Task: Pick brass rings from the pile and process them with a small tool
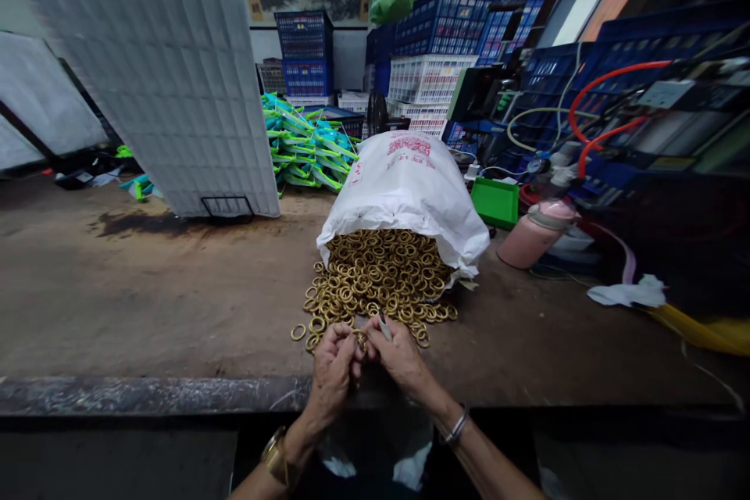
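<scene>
Brass-coloured rings [380,281] spill in a heap from the mouth of a white sack [404,180] that lies on its side. In front of the heap, near the table's front edge, my left hand [335,363] pinches a brass ring [359,338] between thumb and fingers. My right hand [399,355] is closed around a small, slim tool [384,328] with a pale grey body and dark tip; its exact kind is unclear. Its fingertips meet the ring beside my left thumb. How many rings my fingers hold is partly hidden.
A pale ribbed panel [158,86] stands tilted on the left. Behind it lies a pile of green and blue items [310,144]. To the right are a green tray [495,201], a pink bottle [530,238] and red hoses [586,105]. Crates [433,78] are stacked behind.
</scene>
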### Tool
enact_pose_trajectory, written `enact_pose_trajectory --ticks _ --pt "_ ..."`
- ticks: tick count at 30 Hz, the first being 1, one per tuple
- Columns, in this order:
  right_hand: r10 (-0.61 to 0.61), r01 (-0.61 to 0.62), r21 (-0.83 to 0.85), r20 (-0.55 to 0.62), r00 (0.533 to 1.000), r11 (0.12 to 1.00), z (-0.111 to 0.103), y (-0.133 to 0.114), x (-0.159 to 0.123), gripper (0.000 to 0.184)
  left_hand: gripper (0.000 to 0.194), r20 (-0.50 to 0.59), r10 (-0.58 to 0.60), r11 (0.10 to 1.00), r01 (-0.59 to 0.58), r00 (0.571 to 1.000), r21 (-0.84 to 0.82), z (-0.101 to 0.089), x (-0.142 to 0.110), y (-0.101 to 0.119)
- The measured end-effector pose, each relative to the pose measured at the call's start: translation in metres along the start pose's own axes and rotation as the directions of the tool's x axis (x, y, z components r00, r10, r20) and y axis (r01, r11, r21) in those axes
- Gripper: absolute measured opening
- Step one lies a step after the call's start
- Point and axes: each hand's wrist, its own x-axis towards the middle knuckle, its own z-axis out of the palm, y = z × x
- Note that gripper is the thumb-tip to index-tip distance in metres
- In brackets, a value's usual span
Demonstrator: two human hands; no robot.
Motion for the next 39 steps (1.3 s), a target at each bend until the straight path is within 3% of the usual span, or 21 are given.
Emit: enact_pose_trajectory --ticks 6,11,15,24,29,32,35,39 --pt "0.001 -0.003 0.044 0.039 0.999 0.999 0.002 -0.003 -0.006 0.017 0.027 0.029 -0.015 0.998 0.017 0.999 -0.059 0.001 -0.003 0.002" --pt "-0.09 0.089 -0.104 -0.012 0.996 0.991 0.0 0.002 -0.007 0.017 0.029 0.081 -0.05 0.995 0.056 0.995 -0.077 0.0 -0.008 0.007" --pt "-0.147 0.145 -0.224 0.005 0.989 0.964 -0.001 0.006 -0.008 0.019 0.031 0.085 -0.069 0.997 0.071 0.994 -0.013 -0.003 -0.009 0.011" --pt "-0.148 0.147 -0.251 0.014 0.989 0.957 0.001 0.0 -0.009 0.022 0.031 0.132 -0.095 0.981 0.07 0.987 0.18 -0.002 -0.013 0.013" --pt "-0.165 0.158 -0.289 0.0 0.986 0.944 -0.002 0.005 -0.005 0.026 0.032 0.178 -0.104 0.993 0.091 0.978 0.078 -0.005 -0.015 0.009" --pt "-0.21 0.165 -0.447 -0.051 0.976 0.879 -0.003 0.009 -0.007 0.024 0.032 0.154 -0.126 0.992 0.123 0.98 0.027 -0.005 -0.016 0.009" --pt "-0.239 0.201 -0.623 0.022 0.971 0.756 -0.003 0.009 -0.013 0.014 0.031 0.142 -0.12 0.993 0.116 0.983 0.034 -0.005 -0.015 0.009" --pt "-0.228 0.228 -0.766 0.11 0.968 0.601 0.001 0.006 -0.02 0.028 0.033 0.135 -0.096 0.995 0.092 0.986 0.037 -0.004 -0.015 0.007"
